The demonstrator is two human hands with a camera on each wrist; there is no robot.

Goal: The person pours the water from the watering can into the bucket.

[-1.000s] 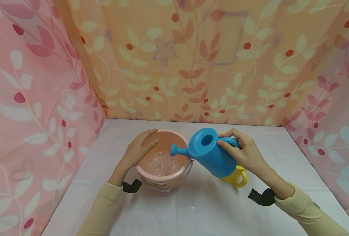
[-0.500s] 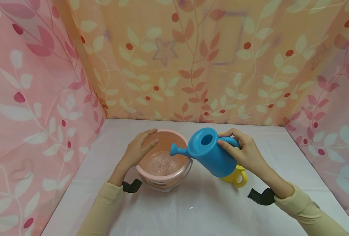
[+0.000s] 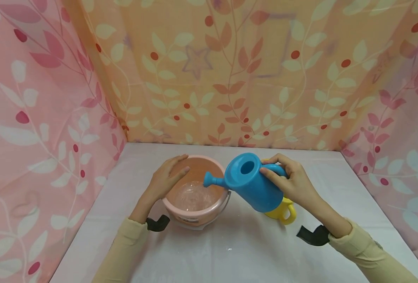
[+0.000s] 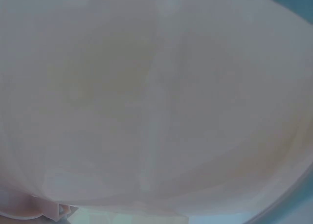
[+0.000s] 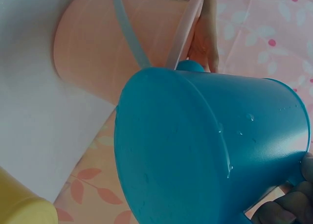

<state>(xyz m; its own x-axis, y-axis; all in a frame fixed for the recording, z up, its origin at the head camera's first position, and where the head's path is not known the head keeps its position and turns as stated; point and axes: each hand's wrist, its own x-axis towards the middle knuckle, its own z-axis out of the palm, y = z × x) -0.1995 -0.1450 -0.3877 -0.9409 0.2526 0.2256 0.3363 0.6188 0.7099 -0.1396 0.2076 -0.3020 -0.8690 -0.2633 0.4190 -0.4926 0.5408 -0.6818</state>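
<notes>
Watering can in right hand, apart from left hand

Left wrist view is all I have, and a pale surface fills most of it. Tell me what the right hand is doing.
Observer: The right hand grips the handle of a blue watering can.
Operator: Report where the can's spout is.
Observer: In the head view, the spout reaches over the opening of the pink bucket.
Operator: Describe what is inside that bucket.
Observer: Clear liquid with a rippled surface, as the head view shows.
</notes>
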